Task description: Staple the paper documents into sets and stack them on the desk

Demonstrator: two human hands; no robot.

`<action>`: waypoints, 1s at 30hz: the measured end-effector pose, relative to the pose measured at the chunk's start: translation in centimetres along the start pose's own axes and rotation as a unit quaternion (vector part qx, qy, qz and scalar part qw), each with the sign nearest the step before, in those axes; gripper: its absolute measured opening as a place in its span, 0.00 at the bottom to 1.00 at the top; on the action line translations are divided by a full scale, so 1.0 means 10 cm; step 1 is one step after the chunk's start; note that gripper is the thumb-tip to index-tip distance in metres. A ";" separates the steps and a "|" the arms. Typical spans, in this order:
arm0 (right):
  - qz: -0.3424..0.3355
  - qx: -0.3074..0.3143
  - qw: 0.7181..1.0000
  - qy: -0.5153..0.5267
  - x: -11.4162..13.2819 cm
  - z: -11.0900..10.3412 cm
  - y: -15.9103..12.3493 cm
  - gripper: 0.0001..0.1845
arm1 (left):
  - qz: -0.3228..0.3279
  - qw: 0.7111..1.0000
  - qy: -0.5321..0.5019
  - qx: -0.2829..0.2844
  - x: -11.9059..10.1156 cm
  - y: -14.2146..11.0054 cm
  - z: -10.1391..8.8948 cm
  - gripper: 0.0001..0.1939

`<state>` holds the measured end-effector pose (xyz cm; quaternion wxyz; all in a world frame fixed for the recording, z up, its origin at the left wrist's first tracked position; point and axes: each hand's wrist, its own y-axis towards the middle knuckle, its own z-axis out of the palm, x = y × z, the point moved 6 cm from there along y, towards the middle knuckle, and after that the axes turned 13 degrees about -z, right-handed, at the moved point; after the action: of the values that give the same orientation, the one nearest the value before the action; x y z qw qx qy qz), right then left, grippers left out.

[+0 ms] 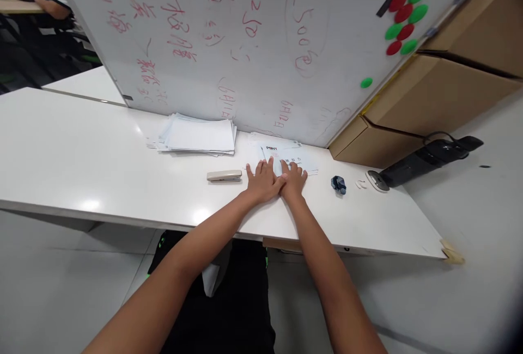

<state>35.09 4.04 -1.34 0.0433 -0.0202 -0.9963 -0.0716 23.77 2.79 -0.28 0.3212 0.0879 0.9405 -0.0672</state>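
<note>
Printed sheets of paper (pixel 286 153) lie on the white desk against the whiteboard. My left hand (pixel 262 184) rests flat on their near left part, fingers spread. Beside it, my right hand (pixel 292 179) lies on the same sheets with its fingers stretched forward, and the two thumbs meet. Both palms cover the near part of the paper. Just left of my left hand is a beige stapler (pixel 224 176), untouched. A thick stack of white paper (pixel 200 135) sits farther left at the foot of the board.
A whiteboard (pixel 261 60) with red writing and magnets stands along the desk's back. To the right are a small dark blue object (pixel 338 184), a white mouse (pixel 377 181), a black bottle (pixel 425 160) lying tilted and cardboard boxes (pixel 461 98). Another person's arm (pixel 44 2) shows far left.
</note>
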 end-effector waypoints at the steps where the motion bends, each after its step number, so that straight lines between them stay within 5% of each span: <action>1: -0.001 0.005 1.000 -0.004 -0.01 0.00 0.00 0.30 | -0.003 1.000 -0.001 -0.008 0.00 0.00 -0.01 0.41; 9: -0.001 -0.003 1.000 0.007 0.01 -0.02 -0.05 0.27 | -0.017 0.996 0.019 -0.080 -0.05 0.02 -0.04 0.37; 18: 0.009 -0.068 0.997 0.029 0.04 -0.05 -0.03 0.26 | -0.043 0.996 0.012 -0.079 0.01 0.05 -0.01 0.38; 30: -0.014 -0.148 0.978 0.148 -0.07 -0.05 -0.03 0.22 | -0.002 0.980 -0.190 -0.063 -0.05 0.10 -0.14 0.25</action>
<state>35.78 3.60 -0.92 0.1856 -0.0013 -0.9574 -0.2210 23.54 3.95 1.00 0.4989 0.0511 0.8648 -0.0237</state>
